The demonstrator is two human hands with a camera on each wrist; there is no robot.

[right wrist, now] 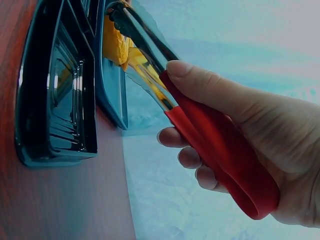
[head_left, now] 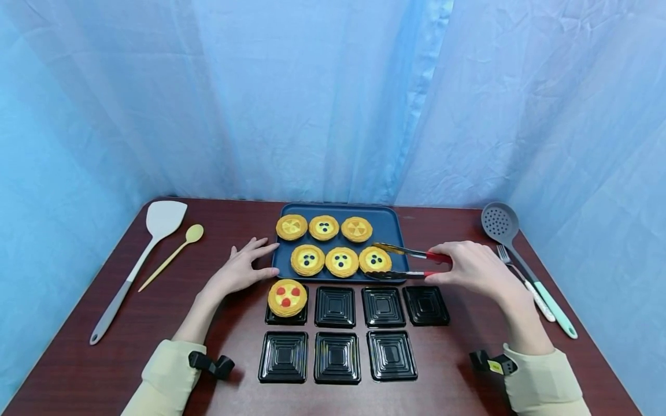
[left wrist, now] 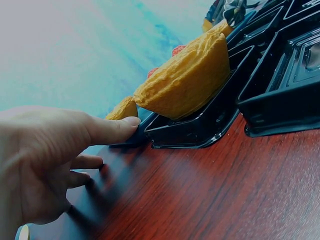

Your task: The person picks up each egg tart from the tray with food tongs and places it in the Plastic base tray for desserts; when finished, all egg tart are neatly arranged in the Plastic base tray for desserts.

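My right hand (head_left: 470, 268) grips red-handled metal tongs (right wrist: 215, 145), thumb on one side and fingers on the other. The spread tong tips lie at either side of an egg tart with blue dots (head_left: 375, 261), the rightmost of the front row on the dark blue tray (head_left: 391, 222). My left hand (head_left: 241, 270) has its fingers extended, the thumb and a fingertip right at the tray's left edge. Just in front of that thumb, a tart with red pieces (head_left: 288, 297) sits tilted in a black square plastic tray; its side shows in the left wrist view.
Several black square trays (head_left: 335, 307) stand in two rows before the baking tray. More tarts (head_left: 324, 227) lie on it. At left are a white spatula (head_left: 165, 218) and a yellow spoon (head_left: 194, 233); at right, a grey skimmer (head_left: 500, 222) and a fork (head_left: 503, 254).
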